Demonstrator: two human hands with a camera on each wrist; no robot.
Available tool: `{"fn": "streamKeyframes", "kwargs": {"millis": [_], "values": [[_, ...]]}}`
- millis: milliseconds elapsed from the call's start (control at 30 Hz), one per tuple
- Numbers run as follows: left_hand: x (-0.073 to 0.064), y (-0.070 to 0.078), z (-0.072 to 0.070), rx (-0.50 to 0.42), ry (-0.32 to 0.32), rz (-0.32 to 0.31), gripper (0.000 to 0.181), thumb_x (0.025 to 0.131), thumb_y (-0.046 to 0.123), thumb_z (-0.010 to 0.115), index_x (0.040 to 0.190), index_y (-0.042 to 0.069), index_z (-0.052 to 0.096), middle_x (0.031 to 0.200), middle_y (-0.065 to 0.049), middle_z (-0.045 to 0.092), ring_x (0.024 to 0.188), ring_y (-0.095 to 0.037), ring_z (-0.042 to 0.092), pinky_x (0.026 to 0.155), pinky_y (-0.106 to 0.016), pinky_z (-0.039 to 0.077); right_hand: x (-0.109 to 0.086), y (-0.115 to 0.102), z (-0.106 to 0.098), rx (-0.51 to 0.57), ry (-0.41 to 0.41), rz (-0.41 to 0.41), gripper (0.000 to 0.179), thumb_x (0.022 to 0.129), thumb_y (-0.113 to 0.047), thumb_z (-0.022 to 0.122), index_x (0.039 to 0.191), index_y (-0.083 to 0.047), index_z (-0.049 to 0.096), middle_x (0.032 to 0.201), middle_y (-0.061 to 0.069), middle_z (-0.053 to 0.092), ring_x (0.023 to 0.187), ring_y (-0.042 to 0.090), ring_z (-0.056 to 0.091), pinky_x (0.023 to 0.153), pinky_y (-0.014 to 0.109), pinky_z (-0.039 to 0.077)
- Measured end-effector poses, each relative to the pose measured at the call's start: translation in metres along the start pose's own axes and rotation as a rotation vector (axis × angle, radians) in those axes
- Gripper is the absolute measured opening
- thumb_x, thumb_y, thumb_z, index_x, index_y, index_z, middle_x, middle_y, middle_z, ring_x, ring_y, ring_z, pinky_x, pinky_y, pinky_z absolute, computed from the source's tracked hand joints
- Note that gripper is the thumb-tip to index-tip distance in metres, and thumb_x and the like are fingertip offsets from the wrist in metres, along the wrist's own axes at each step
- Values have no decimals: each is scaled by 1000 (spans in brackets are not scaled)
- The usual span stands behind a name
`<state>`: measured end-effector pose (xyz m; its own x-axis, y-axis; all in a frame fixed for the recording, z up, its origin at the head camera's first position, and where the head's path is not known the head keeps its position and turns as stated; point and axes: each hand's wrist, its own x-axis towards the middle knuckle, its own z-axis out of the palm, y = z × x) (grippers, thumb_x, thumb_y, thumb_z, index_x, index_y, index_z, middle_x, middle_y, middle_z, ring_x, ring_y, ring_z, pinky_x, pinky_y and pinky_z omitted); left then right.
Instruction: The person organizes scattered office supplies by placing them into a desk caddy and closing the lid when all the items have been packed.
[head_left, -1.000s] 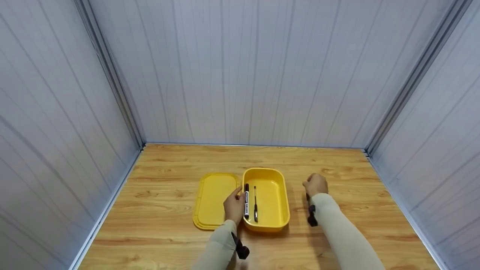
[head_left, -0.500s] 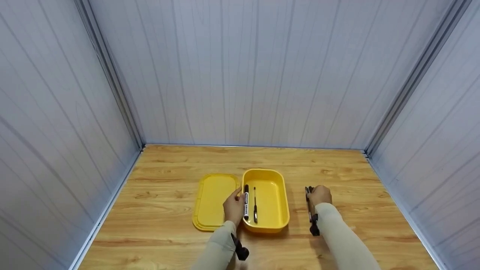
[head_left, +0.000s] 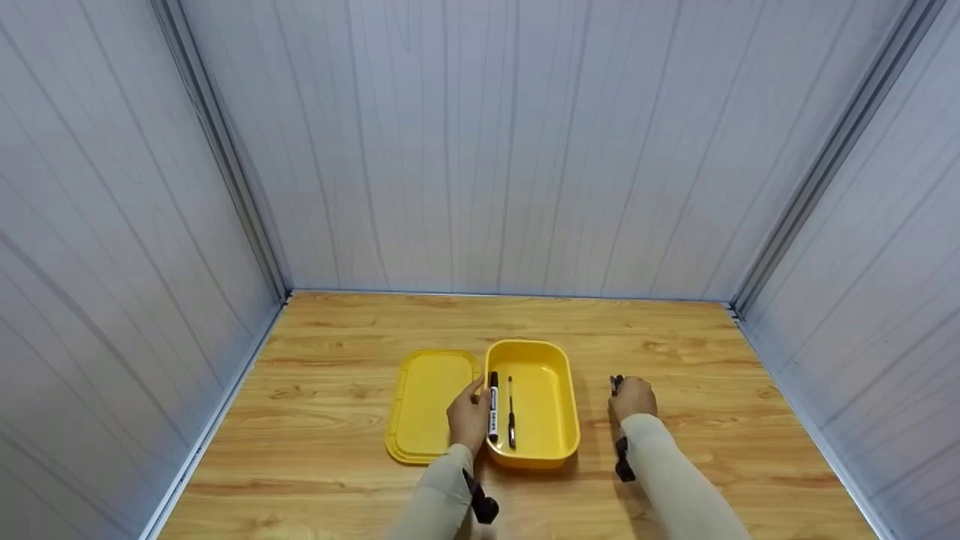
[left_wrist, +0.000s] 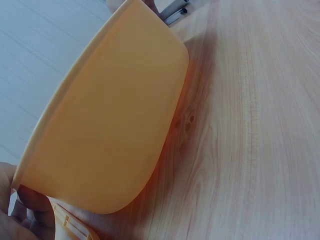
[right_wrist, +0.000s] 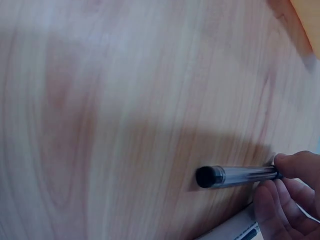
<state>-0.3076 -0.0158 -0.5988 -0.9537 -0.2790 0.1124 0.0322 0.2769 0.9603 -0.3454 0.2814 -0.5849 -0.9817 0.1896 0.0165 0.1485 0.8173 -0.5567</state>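
Note:
My left hand (head_left: 469,416) pinches the left rim of a yellow plastic box (head_left: 551,397), with the thumb at the edge and fingers against the outer wall (left_wrist: 35,215). Inside the box, along its left side, lie a white marker with black ends (head_left: 493,409) and a slim dark pen-like thing (head_left: 511,416). To the right of the box, my right hand (head_left: 632,397) is low over the table. In the right wrist view its thumb and fingertips pinch a clear-barrelled pen with a black end (right_wrist: 240,175). A white marker (right_wrist: 240,227) lies close below that hand, partly cut off.
A yellow lid (head_left: 431,405) lies flat on the wooden table (head_left: 322,420), left of the box. Pale panel walls (head_left: 480,150) enclose the table at the back and both sides. Dark wrist straps (head_left: 480,502) show on both sleeves.
My right hand has moved toward me and is now close to the table, pinching a pen. The left hand and the box have stayed in place.

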Motion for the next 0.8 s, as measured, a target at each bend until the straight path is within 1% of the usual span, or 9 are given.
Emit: {"fn": "streamKeyframes", "kwargs": {"millis": [67,200,300,367,500,567,667,800], "values": [[-1,0,0,0,-2,-3,34,96,10,62,130,5,64,73,-5,62,61,-10,52,56,-26,45,0,-1,0,-8,2,-4,12,86,-2,67,75,3,67,72,17,66,64,26,63,61,43,53],[-1,1,-1,-12,-19,-18,35,97,12,60,132,6,63,77,-9,64,61,-11,52,56,-26,46,0,-1,1,-12,3,3,12,85,-1,67,74,3,65,72,17,64,64,26,62,60,43,51],[-2,1,-2,-21,-30,-26,36,98,14,60,133,7,62,81,-12,66,62,-11,53,57,-26,47,1,-1,1,-9,2,16,12,85,-2,68,74,2,65,71,16,64,63,25,60,59,41,50],[-2,1,-2,-19,-31,-20,36,98,14,60,133,6,62,82,-12,66,63,-11,54,58,-26,47,1,-1,2,-6,8,18,12,85,-3,68,74,1,64,70,14,63,62,24,58,58,40,49],[-2,0,-2,-7,-23,-9,36,97,13,61,132,6,63,81,-11,67,64,-11,54,59,-26,47,1,-2,3,29,2,33,18,85,-4,69,69,-2,62,64,9,59,56,19,52,54,35,45],[-2,0,-1,-6,-20,-8,35,97,12,61,132,5,63,81,-12,67,63,-11,54,58,-26,47,1,-4,3,60,0,42,19,84,-4,69,67,-3,62,62,8,58,55,18,51,54,34,44],[-1,0,-1,-3,-11,-6,35,97,11,61,131,5,63,79,-11,66,63,-10,53,58,-26,47,3,-7,1,97,9,41,16,84,-6,72,70,-1,67,64,8,63,58,18,56,55,35,48],[-1,2,-1,2,-1,1,34,96,11,61,130,4,64,74,-6,63,61,-10,51,57,-25,45,6,-16,-6,120,31,22,10,85,-7,74,79,1,72,71,11,69,62,20,63,58,36,52]]}}
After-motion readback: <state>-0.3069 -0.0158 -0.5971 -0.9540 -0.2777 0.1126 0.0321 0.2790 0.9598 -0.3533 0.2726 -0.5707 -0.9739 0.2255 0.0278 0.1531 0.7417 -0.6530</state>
